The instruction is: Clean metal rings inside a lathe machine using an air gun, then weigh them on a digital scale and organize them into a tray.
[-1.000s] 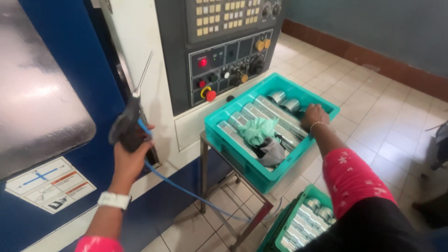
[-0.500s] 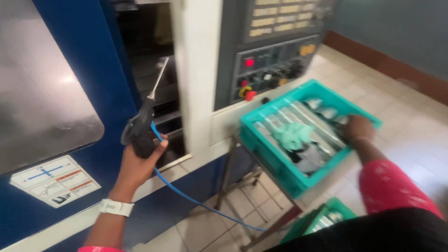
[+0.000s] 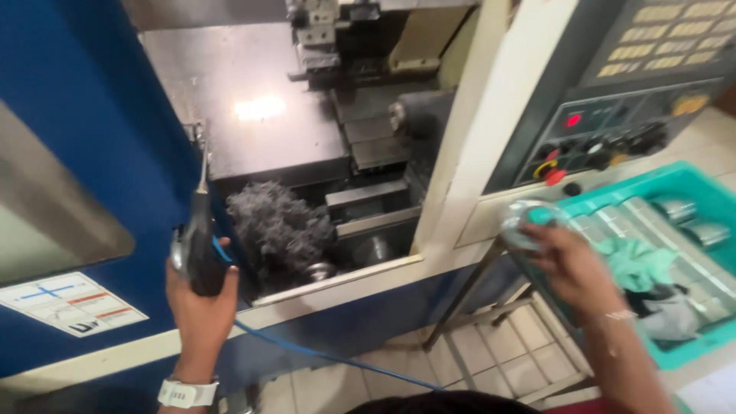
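My left hand (image 3: pixel 201 305) grips a dark air blow gun (image 3: pixel 196 238) with a thin metal nozzle pointing up, at the left edge of the machine's open compartment. A blue hose (image 3: pixel 322 356) trails from it to the right. My right hand (image 3: pixel 566 259) holds a shiny round metal part (image 3: pixel 527 222) just in front of the teal crate (image 3: pixel 682 178), below the control panel (image 3: pixel 613 138). Inside the machine sits a heap of grey metal swarf (image 3: pixel 280 224) near the chuck (image 3: pixel 420 115).
The teal crate rests on a metal stand (image 3: pixel 475 299) and holds several metal cylinders (image 3: pixel 694 222) and green and grey rags (image 3: pixel 640 264). The blue machine door (image 3: pixel 84 169) with a window stands at left. Tiled floor (image 3: pixel 506 360) lies below.
The view swung left to the open machine compartment. My right hand lifted out of the crate holding a metal part and moved left. My left hand kept hold of the blow gun.
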